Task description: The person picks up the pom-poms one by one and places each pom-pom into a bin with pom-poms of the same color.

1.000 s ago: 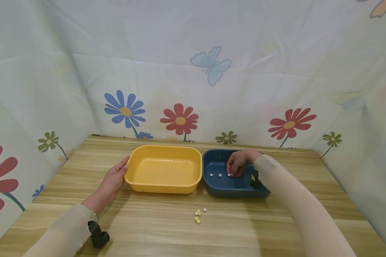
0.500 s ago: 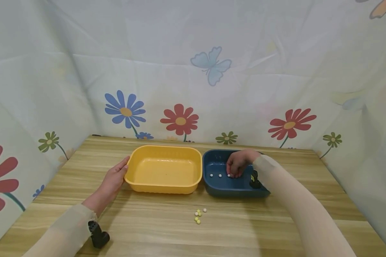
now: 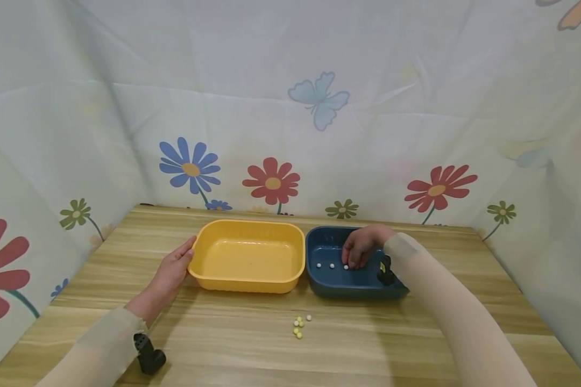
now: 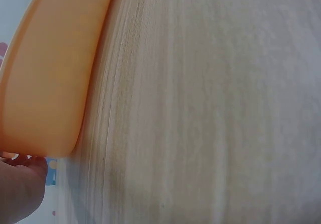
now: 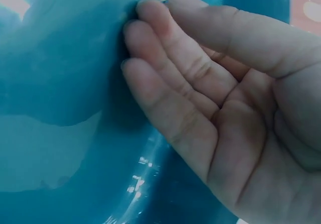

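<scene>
Head view: inside the dark blue plastic tub (image 3: 355,279), the right hand (image 3: 360,248) reaches down, fingers touching a small white bead (image 3: 346,266); the left hand (image 3: 170,271) rests, fingers straight, against the yellow plastic tub (image 3: 248,257) beside it.
Left wrist view: yellow tub wall, wooden desk (image 4: 215,108).
Right wrist view: fingers (image 5: 170,58) pressed together, lightly curved, bead at their tips.

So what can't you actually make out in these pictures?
- Head view: the right hand hides part of the blue tub floor, and whether it pinches a white bead.
- Left wrist view: the yellow tub is blurred and cut off by the edge.
- The beads on the table are too small to count surely.
</scene>
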